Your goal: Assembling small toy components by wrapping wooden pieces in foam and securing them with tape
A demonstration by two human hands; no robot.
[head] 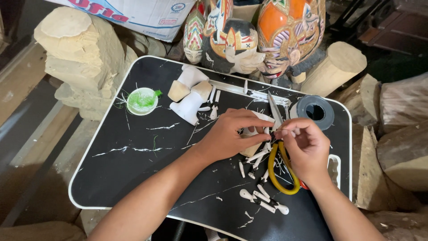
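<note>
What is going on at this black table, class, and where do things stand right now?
A person works over a black tray table streaked with white paint. The left hand steadies a small white carved piece, while the right hand pinches something thin at it, beside yellow-handled scissors. Small white pegs lie scattered below. A green-stained paint cup, a tape roll and painted wooden figures sit farther back.

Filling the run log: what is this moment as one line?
left hand: holds white carved piece | right hand: pinches at piece, yellow-handled scissors beneath | black tray table: small white pegs
</note>
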